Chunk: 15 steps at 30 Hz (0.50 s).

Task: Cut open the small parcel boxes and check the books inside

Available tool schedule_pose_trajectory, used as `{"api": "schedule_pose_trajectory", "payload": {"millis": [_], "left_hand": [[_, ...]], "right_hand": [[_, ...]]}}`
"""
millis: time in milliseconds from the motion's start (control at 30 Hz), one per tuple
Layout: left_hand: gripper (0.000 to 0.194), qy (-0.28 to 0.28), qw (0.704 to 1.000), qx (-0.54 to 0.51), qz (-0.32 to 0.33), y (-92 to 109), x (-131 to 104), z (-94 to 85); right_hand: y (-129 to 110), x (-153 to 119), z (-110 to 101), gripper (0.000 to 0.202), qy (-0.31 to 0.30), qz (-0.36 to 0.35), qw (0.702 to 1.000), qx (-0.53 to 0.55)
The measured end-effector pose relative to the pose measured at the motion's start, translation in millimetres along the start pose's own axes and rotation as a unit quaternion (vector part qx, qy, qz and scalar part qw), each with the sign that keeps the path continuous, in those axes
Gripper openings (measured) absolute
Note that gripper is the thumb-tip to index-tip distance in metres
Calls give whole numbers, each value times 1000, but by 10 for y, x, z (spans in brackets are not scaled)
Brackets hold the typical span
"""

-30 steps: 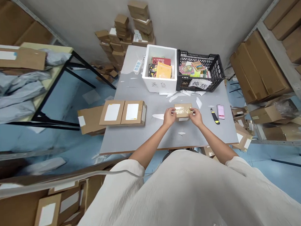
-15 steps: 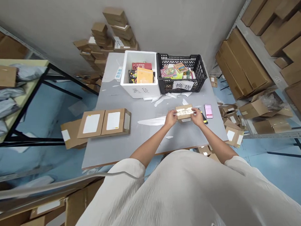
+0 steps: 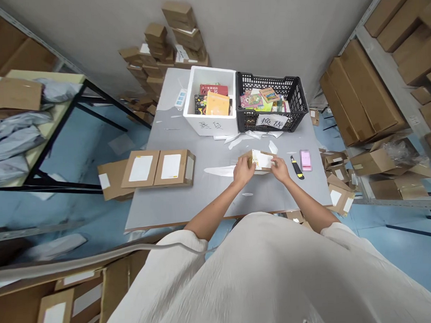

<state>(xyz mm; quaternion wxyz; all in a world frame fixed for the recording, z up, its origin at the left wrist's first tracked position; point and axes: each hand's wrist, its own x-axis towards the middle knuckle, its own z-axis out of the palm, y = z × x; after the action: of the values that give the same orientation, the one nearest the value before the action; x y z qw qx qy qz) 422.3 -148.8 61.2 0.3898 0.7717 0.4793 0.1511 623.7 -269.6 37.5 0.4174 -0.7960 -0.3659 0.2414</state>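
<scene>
A small cardboard box (image 3: 262, 161) with a white label on its upper face is between my hands over the grey table (image 3: 217, 204). My left hand (image 3: 243, 172) grips its left end, and my right hand (image 3: 280, 169) has its fingers closed on the right end. To the right of it lie a black and yellow cutter (image 3: 297, 168) and a phone (image 3: 306, 160) with a pink screen. Scraps of white paper (image 3: 219, 171) are spread around the box.
At the table's back stand a white foam bin (image 3: 211, 126) and a black crate (image 3: 298, 99), both with books. Labelled cardboard boxes (image 3: 156, 168) sit on the left. Shelves of boxes (image 3: 377, 43) line the right side, and a rack with parcels (image 3: 58, 120) the left.
The box has turned in my hands, and a white label now shows on top. My left hand has moved further over its left end. The cutter is now uncovered. The camera view has shifted.
</scene>
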Motion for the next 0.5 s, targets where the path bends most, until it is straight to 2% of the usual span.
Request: {"api": "schedule_pose_trajectory", "payload": {"millis": [133, 267, 500], "left_hand": [[34, -6, 999, -31, -38, -337, 18, -119], [39, -19, 997, -54, -60, -624, 22, -193], [40, -50, 993, -76, -69, -923, -15, -227]], "right_hand": [[42, -12, 107, 24, -23, 39, 999, -23], [16, -10, 262, 24, -30, 44, 998, -21], [1, -116, 400, 34, -28, 71, 995, -57]]}}
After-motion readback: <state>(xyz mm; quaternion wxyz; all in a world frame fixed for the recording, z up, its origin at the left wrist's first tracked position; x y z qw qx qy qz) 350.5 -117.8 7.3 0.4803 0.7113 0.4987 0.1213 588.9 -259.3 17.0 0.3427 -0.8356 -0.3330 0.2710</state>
